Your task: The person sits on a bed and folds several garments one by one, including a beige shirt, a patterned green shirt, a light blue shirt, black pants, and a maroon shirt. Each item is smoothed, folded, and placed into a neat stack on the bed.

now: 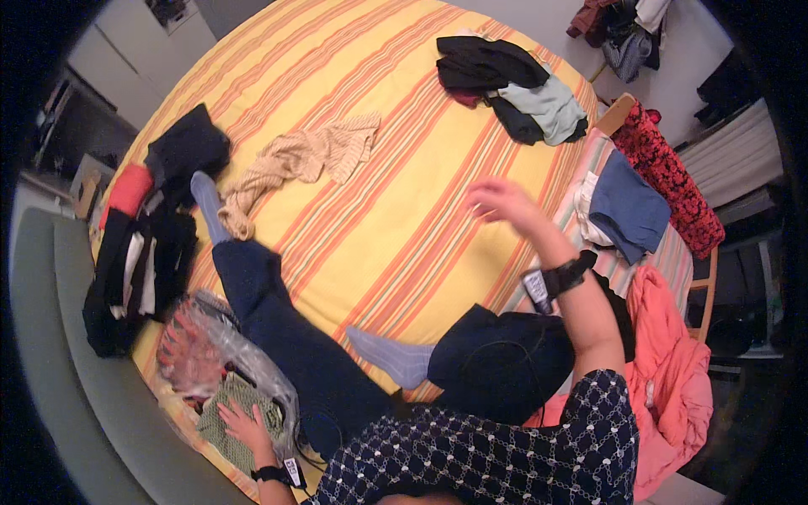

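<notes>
My left hand rests with its fingers spread on a grey-green folded textured cloth, beside a clear plastic bag with reddish items inside. Nothing is in its grip. My right hand is raised over the middle right of the bed, fingers loosely bent and apart, with nothing visible in them. A crumpled beige ribbed knit garment lies across the striped yellow bedspread, one end close to my sock-covered foot.
Dark folded clothes and a black-and-white stack line the left edge. A pile with a pale green garment sits far right. Blue folded cloth, a red-and-black patterned roll and a coral cloth lie along the right.
</notes>
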`<state>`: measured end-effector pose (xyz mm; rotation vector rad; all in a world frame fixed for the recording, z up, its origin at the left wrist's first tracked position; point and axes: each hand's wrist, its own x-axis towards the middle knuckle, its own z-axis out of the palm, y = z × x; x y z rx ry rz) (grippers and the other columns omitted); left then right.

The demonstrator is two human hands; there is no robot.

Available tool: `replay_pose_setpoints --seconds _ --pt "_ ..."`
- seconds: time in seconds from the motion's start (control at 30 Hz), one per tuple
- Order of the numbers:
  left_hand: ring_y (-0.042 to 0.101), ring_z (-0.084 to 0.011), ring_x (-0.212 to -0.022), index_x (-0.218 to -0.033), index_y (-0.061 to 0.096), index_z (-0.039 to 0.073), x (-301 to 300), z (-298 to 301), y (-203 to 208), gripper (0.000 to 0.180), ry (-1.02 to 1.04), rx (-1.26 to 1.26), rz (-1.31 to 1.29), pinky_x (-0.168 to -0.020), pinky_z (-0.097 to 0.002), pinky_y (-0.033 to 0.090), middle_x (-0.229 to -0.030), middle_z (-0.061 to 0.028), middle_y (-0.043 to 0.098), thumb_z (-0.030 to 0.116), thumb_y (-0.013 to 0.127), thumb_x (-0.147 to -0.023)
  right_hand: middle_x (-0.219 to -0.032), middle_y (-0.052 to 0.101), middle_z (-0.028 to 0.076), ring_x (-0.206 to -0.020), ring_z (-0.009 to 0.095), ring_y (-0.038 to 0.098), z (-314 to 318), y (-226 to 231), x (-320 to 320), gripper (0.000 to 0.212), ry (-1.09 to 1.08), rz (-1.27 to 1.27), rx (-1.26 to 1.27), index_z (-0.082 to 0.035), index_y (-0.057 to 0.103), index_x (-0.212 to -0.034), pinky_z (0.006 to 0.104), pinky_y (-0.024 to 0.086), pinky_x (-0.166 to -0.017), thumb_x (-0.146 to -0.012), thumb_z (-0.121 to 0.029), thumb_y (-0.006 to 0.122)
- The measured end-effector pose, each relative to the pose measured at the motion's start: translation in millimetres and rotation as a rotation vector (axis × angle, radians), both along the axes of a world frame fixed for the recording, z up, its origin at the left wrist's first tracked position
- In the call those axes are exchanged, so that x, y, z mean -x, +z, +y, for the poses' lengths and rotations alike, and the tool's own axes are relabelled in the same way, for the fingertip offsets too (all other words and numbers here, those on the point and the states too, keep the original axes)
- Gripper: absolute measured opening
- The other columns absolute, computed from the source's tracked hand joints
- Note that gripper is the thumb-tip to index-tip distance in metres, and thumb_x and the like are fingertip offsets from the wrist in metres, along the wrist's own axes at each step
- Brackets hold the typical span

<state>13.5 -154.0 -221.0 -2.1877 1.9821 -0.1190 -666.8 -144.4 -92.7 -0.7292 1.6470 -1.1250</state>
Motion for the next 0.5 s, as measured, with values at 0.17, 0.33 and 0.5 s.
replay_pose_setpoints --seconds 0.17,0.33,0.5 --pt "0.030 -0.0375 -0.128 -0.132 0.039 0.006 6 -18 46 0.059 -0.046 -0.144 0.190 -0.100 -0.0453 0.032 -0.142 -0.0195 0.027 0.028 0.058 -0.082 -0.086 0.062 0.002 -0.069 0.013 0.061 7 -75 186 0.028 -0.647 0.100 -0.096 -0.009 0.057 -0.107 0.0240 0.048 -0.057 -0.082 -0.022 0.061" --pt "0.063 -0.0310 -0.071 -0.088 0.064 -0.004 28 -62 106 0.023 0.031 -0.047 0.207 -0.068 -0.0392 0.048 -0.077 -0.0198 0.064 0.015 0.059 -0.078 -0.096 0.061 0.008 -0.074 0.024 0.063 -5 -142 300 0.038 -0.797 0.573 -0.329 -0.008 0.053 -0.114 0.0353 0.050 -0.063 -0.079 -0.021 0.062" --pt "0.056 -0.0185 -0.062 -0.081 0.061 -0.004 91 -93 135 0.009 -0.043 0.189 0.511 -0.058 -0.0310 0.044 -0.070 -0.0138 0.060 0.003 0.056 -0.078 -0.133 0.036 0.021 -0.100 0.040 0.056 -38 -150 307 0.059 -0.701 1.137 -0.408 -0.012 0.036 -0.130 0.0483 0.045 -0.083 -0.079 -0.023 0.061"
